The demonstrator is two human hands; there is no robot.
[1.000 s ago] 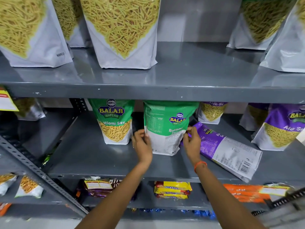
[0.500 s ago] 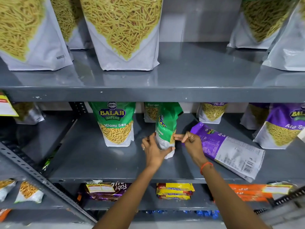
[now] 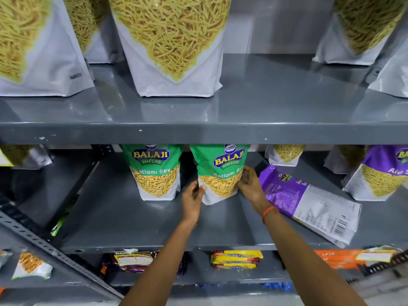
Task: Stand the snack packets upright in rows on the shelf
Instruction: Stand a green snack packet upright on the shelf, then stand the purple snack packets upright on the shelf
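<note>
Both hands frame a green-topped, white-bottomed foil pouch of Ratlami sev point(image 3: 220, 173) on the grey metal middle shelf point(image 3: 136, 226): the left hand point(image 3: 192, 198) presses curled fingers against the pouch's lower left edge, while the right hand point(image 3: 249, 184) cups its right side, so that together they clasp the packet between them. The pouch stands front-facing but leans slightly, its white base nearer the shelf's front than that of the matching green sev pouch point(image 3: 155, 171) standing upright just to its left. To finish this step well, the person would likely slide the base back until it lines up with that neighbour, square the label to the front, and flatten the bottom gusset so that the packet stands unaided before either hand lets go. Loose, crumbly contents suggest a light squeeze, applied low on the sides. Just to the right, a purple-and-silver foil packet point(image 3: 309, 202) lies flat on its face, barcode showing, close to the right wrist with its orange thread band point(image 3: 269, 212); a careless withdrawal could nudge it, and it appears to be a next candidate for standing up beside the upright purple pouch point(image 3: 382, 175) farther right.
</note>
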